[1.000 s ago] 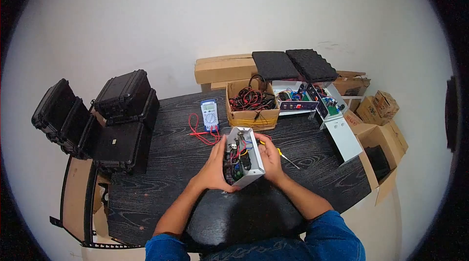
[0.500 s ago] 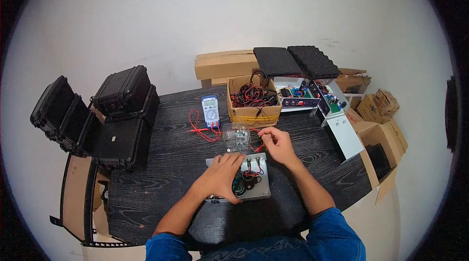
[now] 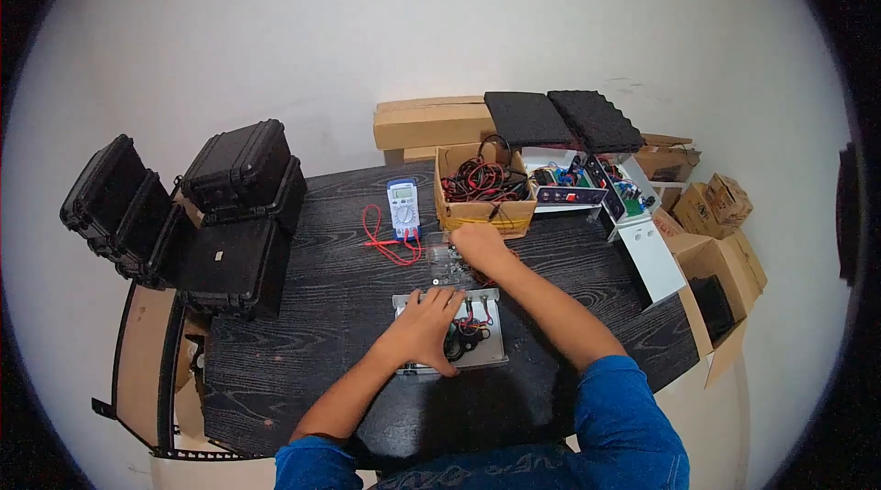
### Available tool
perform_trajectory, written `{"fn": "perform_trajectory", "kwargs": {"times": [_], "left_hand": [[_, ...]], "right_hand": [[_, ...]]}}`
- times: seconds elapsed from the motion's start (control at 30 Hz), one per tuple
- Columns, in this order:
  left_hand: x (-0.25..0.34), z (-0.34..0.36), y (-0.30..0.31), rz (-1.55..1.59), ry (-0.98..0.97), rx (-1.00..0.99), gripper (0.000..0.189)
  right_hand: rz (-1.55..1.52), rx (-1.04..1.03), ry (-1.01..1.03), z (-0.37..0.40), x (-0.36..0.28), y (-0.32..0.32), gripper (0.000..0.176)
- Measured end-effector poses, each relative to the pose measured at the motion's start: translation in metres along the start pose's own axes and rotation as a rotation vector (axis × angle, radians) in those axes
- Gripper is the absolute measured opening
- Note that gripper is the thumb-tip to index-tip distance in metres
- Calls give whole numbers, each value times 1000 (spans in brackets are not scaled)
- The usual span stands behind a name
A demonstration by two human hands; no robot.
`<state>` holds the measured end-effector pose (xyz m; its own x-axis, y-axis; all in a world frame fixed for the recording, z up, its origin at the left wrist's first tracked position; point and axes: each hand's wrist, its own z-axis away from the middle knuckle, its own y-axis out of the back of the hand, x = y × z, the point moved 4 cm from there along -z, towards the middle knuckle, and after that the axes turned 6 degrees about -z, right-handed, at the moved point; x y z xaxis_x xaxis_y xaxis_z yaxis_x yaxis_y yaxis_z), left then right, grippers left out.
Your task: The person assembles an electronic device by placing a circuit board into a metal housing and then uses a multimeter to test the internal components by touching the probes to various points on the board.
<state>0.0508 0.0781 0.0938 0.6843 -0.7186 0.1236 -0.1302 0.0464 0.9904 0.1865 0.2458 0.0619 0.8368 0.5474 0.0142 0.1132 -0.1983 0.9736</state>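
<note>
In front of me lies an opened metal enclosure (image 3: 493,343), with wires and a round black part inside. My left hand (image 3: 424,329) spans it, fingers at the far wall and thumb toward the near side, gripping it. My right hand (image 3: 482,247) is curled over a clear plastic box (image 3: 440,272) holding small metal hardware. Its fingertips are hidden, so what it pinches, if anything, cannot be made out. Red and black leads lie partly under the right wrist.
Behind the plastic box stand a blue-and-white multimeter (image 3: 404,210) with red leads and a cardboard box (image 3: 486,217) of cables. Opened white device housings (image 3: 650,261) with circuit boards sit at the right. Black hard cases (image 3: 234,261) are stacked at the left.
My right hand has moved left and away from me, from beside the plastic box to over it. My left hand stays on the enclosure. The view has shifted slightly.
</note>
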Motion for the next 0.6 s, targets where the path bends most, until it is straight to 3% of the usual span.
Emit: {"fn": "perform_trajectory", "kwargs": {"times": [0.3, 0.6], "left_hand": [[-3, 0, -7, 34, -8, 32, 140], [-3, 0, -9, 17, 6, -1, 142]], "right_hand": [[123, -51, 56, -22, -8, -40, 17], [-106, -34, 130, -12, -5, -7, 16]]}}
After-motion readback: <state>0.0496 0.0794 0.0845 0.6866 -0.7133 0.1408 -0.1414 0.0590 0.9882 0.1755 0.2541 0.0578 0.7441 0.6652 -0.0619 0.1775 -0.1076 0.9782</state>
